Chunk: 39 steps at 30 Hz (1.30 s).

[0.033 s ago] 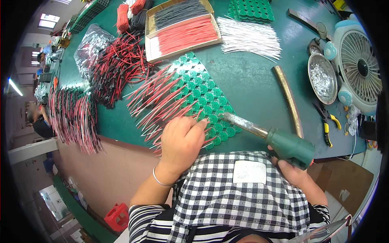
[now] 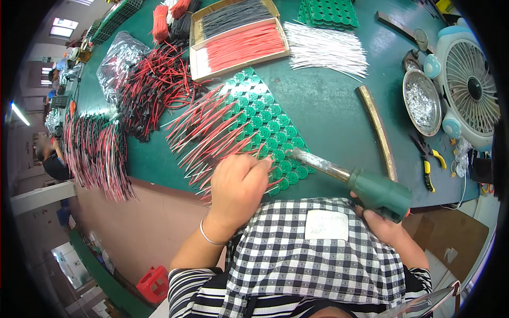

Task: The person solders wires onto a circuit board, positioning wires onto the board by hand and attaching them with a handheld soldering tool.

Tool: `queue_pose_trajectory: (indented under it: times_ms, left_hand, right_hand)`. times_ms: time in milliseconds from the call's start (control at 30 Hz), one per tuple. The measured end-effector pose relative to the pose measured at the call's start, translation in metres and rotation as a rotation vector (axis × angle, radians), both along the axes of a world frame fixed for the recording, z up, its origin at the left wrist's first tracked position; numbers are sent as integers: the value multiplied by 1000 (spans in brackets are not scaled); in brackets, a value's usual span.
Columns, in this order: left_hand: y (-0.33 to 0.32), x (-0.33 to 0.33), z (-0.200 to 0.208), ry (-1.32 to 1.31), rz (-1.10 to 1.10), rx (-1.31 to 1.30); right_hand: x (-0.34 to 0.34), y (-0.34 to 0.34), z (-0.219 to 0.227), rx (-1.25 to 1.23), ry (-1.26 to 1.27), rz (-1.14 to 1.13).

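One sheet of round green boards (image 2: 272, 126), head view, lying forward of the left hand (image 2: 241, 183).
Right hand (image 2: 383, 225) grasps the soldering iron (image 2: 363, 184) by its handle, tip pointing up-left from that grip, over the sheet; contact unclear. Left hand, nearer, appears pinched; what it grasps cannot be told. Sheet's long axis runs away from it, leaning left.

A silvery bangle (image 2: 207, 237) accompanies striped sleeves (image 2: 192, 292) and a black-and-white checked apron (image 2: 286, 254).
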<state>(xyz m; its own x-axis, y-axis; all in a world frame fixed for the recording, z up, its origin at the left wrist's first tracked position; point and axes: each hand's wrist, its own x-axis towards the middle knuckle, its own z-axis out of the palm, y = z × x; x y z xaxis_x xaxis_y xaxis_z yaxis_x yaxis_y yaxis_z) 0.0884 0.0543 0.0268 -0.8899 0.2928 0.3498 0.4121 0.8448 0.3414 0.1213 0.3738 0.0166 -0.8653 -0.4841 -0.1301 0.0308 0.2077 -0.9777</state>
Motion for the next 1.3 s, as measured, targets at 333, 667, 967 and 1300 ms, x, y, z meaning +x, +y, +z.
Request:
queue_pose_trajectory:
  times_ms: [333, 667, 967, 1300]
  left_hand:
    - [3, 2, -10, -7, -47, 52]
    - [2, -3, -11, -15, -54, 37]
    - [1, -4, -12, -19, -40, 13]
    - [0, -4, -14, -29, -32, -9]
  right_hand:
    - [-2, -10, 1, 129, 56, -48]
    - [-12, -13, 0, 138, 13, -5]
    - [-13, -16, -2, 252, 307, 13]
    - [-7, -14, -11, 64, -5, -142]
